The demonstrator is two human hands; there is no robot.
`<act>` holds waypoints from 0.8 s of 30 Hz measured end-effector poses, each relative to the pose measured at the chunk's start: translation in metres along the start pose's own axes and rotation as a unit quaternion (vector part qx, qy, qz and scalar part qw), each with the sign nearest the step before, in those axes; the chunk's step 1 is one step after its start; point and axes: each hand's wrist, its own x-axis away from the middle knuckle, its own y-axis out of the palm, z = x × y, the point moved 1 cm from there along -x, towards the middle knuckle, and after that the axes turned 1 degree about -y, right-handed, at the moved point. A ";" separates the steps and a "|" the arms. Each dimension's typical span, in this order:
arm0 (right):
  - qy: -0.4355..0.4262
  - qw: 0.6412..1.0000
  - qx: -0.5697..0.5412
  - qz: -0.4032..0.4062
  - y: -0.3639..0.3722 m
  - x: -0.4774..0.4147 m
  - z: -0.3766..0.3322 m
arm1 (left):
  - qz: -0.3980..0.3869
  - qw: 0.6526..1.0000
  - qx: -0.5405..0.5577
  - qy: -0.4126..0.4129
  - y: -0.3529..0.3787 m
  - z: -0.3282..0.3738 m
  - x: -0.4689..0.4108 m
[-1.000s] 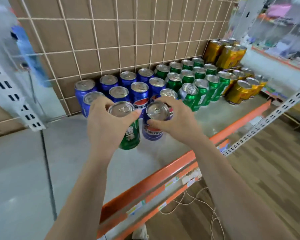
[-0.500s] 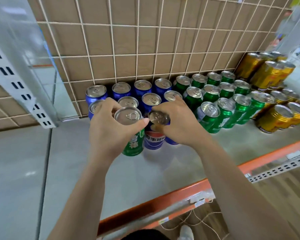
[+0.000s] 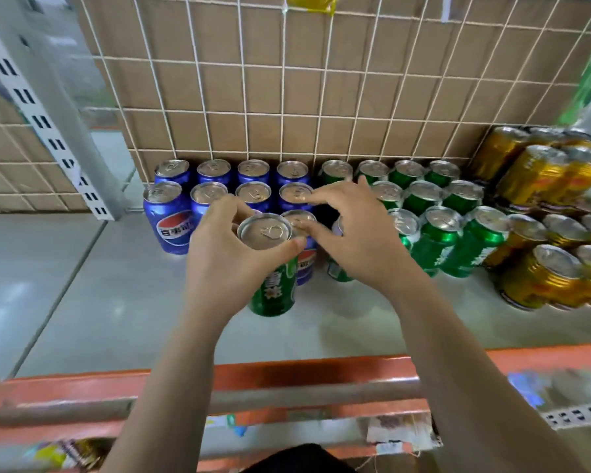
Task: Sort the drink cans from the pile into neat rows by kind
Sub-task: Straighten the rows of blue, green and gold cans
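Near the middle of the shelf, just forward of the rows, a green can stood with its long axis upright and its pull-tab top facing up; whether its base met the shelf could not be told. The shelf was pale grey with an orange front edge. Along its back edge ran a white wire grid with brown cardboard behind it, and a white slotted post rose at the left. Upright blue cans filled the back rows on the left, green cans stood next to them, and gold cans were stacked toward the right end. The left hand gripped the green can just under its rim, fingers curled round it. The right hand was spread open just to the can's right, holding nothing. Its thumb tip lay at the rim of a front blue can that stood against the green one.
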 end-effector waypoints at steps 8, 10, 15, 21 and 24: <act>0.048 0.999 -0.012 -0.003 -0.046 0.056 0.058 | -0.016 0.999 -0.032 -0.025 0.076 0.031 0.028; 0.056 0.998 -0.021 0.004 -0.055 0.064 0.068 | -0.016 0.998 -0.048 -0.030 0.089 0.036 0.028; 0.064 0.998 -0.026 0.005 -0.062 0.076 0.091 | -0.013 0.994 -0.102 -0.039 0.116 0.043 0.028; 0.074 0.996 -0.035 -0.023 -0.059 0.083 0.107 | -0.051 0.990 -0.117 -0.059 0.127 0.036 0.035; 0.070 0.997 -0.032 -0.024 -0.058 0.082 0.108 | -0.066 0.990 -0.104 -0.068 0.121 0.029 0.035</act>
